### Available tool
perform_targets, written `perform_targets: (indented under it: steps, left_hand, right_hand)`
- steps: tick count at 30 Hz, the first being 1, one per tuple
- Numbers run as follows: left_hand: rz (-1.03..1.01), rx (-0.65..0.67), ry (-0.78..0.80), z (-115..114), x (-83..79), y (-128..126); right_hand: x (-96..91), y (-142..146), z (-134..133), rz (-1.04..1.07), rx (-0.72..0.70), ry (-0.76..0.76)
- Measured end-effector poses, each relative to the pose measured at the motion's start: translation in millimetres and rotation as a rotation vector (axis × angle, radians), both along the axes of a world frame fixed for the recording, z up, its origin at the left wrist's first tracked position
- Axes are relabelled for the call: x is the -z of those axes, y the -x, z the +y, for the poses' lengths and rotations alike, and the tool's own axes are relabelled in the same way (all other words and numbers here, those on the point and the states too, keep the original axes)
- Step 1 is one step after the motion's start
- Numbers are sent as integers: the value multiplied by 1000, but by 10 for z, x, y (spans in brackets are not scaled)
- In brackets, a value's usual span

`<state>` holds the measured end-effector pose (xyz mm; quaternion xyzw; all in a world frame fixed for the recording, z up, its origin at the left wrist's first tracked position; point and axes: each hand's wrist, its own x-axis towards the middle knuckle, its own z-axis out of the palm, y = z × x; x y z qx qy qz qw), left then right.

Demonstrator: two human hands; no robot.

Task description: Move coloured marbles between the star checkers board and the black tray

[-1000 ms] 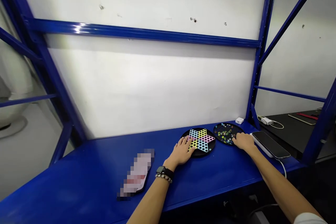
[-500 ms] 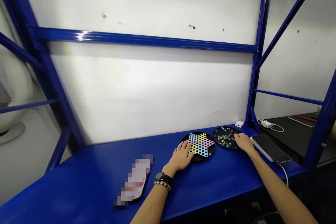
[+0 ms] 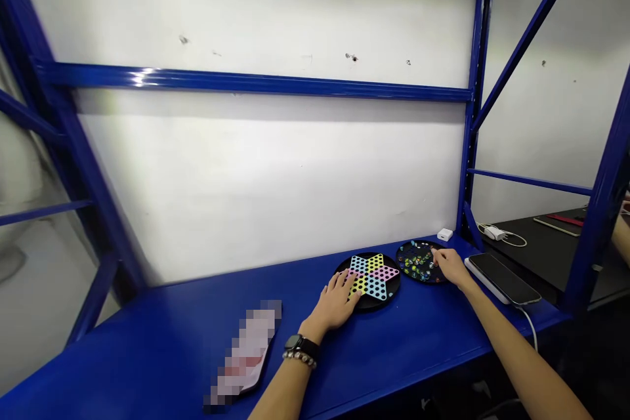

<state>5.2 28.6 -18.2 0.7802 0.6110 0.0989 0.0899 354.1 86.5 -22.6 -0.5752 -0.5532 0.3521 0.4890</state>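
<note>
Round black tray [image 3: 417, 281] holds many loose multicolour glass marbles [image 3: 418, 261], thickest around the middle, a few scattered toward the rim. R hand [image 3: 450, 268] is at the tray's right side, fingers [image 3: 438, 254] curled slightly down among the marbles; can't tell if it's gripping one. Just left of the tray, close to it, lies a round black Chinese checkers board [image 3: 374, 279] w/ a pastel, multicolour perforated star. L hand [image 3: 336, 302] rests open & flat on the board's lower-left part, holding nothing. Black smartwatch [image 3: 295, 343] & bead bracelet [image 3: 299, 359] on L wrist. All sit on a blue steel shelf [image 3: 418, 341]. Right of R hand: black phone [image 3: 502, 279] on a white slab [image 3: 480, 279], white cable [image 3: 531, 331] trailing off. Behind the tray: small white charger [image 3: 444, 235]. Left of L hand: pixelated flat object [image 3: 246, 354], details unreadable. Far right, past the upright: another person's forearm [image 3: 621, 236] by a black table [image 3: 516, 249].
</note>
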Motion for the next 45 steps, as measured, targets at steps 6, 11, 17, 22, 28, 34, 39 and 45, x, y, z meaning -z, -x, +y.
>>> perform_targets:
  steps: [6, 11, 17, 22, 28, 34, 39, 45]
  left_hand:
    - [-1, -8, 6, -11, -12, -3]
    - [9, -8, 14, -20, -17, -2]
    - [6, 0, -5, -2, 25, 16]
    - [17, -8, -9, 22, 67, 17]
    - [26, -22, -8, 7, 49, 6]
    - [39, -29, 4, -26, 14, -7]
    - [34, -38, -6, -22, 24, -27]
    - [33, -39, -23, -20, 43, -39]
  right_hand:
    - [-28, 115, -168, -1011, -79, -11]
    - [-56, 137, -222, -1078, -191, -31]
    - [-59, 142, -200, -1109, -262, 12]
    - [20, 89, -30, -766, -317, 22]
    - [-97, 361, 246, -630, -330, -28]
    - [-237, 721, 415, -1031, -366, 118]
    - [-210, 732, 400, -1091, -416, 123]
    - [-247, 747, 420, -1160, -450, 129]
